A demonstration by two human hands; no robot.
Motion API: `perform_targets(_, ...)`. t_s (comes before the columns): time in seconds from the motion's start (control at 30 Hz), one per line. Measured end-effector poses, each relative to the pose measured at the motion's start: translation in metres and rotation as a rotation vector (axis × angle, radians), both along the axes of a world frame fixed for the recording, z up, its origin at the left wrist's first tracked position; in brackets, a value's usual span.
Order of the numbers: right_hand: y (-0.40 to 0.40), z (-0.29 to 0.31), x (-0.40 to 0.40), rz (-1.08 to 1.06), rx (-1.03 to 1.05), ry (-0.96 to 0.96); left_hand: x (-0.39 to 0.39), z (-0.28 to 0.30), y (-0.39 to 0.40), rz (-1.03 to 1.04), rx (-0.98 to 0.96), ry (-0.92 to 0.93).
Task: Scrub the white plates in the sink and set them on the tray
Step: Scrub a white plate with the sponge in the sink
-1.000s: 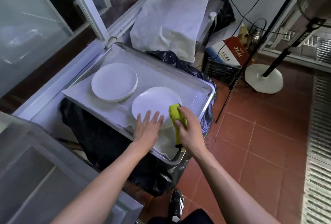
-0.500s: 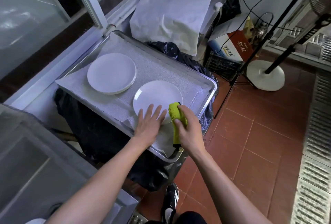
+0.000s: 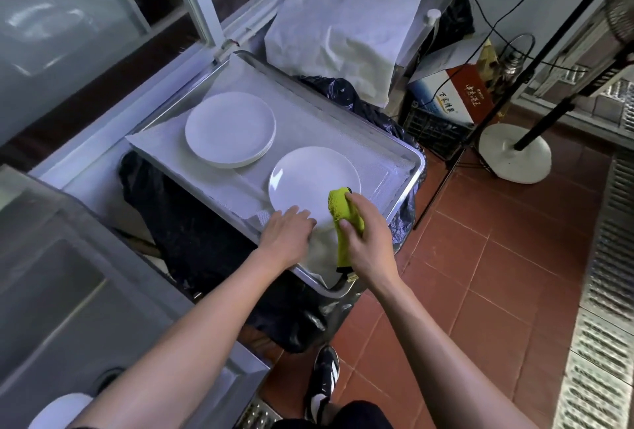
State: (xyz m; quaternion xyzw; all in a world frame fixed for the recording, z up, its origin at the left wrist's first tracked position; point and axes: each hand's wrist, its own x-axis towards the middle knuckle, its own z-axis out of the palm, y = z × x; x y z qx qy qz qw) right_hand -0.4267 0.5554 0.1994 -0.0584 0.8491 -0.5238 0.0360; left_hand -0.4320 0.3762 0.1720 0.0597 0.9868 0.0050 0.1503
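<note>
Head camera looks down on a metal tray (image 3: 410, 167) lined with white mesh, resting on a black-bagged bin right of the steel sink (image 3: 68, 291). Two groups of white plates sit on the tray: a stack of plates (image 3: 230, 128) at the far left, and a single plate (image 3: 314, 179) nearer and to the right, lying flat and apart from the stack. The left hand (image 3: 288, 234) rests at the single plate's near edge, fingers bent with the tips at its rim; whether it pinches the rim or only touches it cannot be told. The right hand (image 3: 368, 236) grips a folded yellow-green cloth (image 3: 344, 219), fingers curled round it, the cloth's top end over the plate's near right edge. Another white plate (image 3: 60, 409) peeks from the sink's near corner. On the red tile floor (image 3: 480, 274), a fan base (image 3: 514, 154) stands at the far right.
</note>
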Motion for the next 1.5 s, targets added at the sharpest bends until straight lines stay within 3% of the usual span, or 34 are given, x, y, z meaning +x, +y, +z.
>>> perform_targets(0.2, -0.025, 0.016, 0.007, 0.135, 0.016, 0.077, 0.042, 0.029, -0.034, 0.095, 0.051, 0.087)
perform_targets(0.4, -0.099, 0.023, 0.038, 0.309, 0.019, 0.100, 0.108, 0.024, -0.094, 0.237, 0.038, 0.175)
perform_targets(0.7, -0.230, 0.023, 0.122, 0.697, 0.177, 0.153, 0.260, 0.016, -0.199, 0.602, 0.167, 0.106)
perform_targets(1.03, -0.378, 0.006, 0.252, 1.061, 0.303, 0.186, 0.438, -0.013, -0.287, 1.059, 0.321, 0.066)
perform_targets(1.17, -0.423, -0.001, 0.303, 1.171, 0.361, 0.210, 0.498, -0.029, -0.314, 1.154, 0.301, 0.020)
perform_targets(1.37, -0.466, -0.019, 0.359, 1.277, 0.417, 0.190, 0.570, -0.055, -0.339, 1.322, 0.344, 0.031)
perform_targets(1.5, -0.478, -0.037, 0.379, 1.312, 0.449, 0.157, 0.598, -0.075, -0.345, 1.468, 0.470, 0.084)
